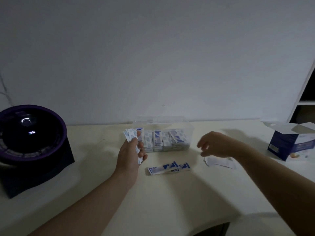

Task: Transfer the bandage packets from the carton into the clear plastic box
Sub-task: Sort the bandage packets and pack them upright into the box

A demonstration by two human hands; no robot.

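A clear plastic box (pixel 190 124) stands at the back middle of the table, holding rows of white-and-blue bandage packets (pixel 164 139). My left hand (pixel 130 155) is closed on a small bunch of packets (pixel 130 135), held upright just left of the box. A few more packets (pixel 168 167) lie flat on the table in front of the box. My right hand (pixel 216 144) hovers to the right of the box with its fingers loosely curled and nothing in them, above a white paper sheet (pixel 219 161). The blue carton (pixel 289 142) stands open at the far right.
A black round device with a purple rim (pixel 30 133) sits on a dark base at the table's left. A white shelf unit (pixel 305 92) rises at the back right. A wall runs right behind the box. The table's front edge (pixel 213 224) shows at the bottom.
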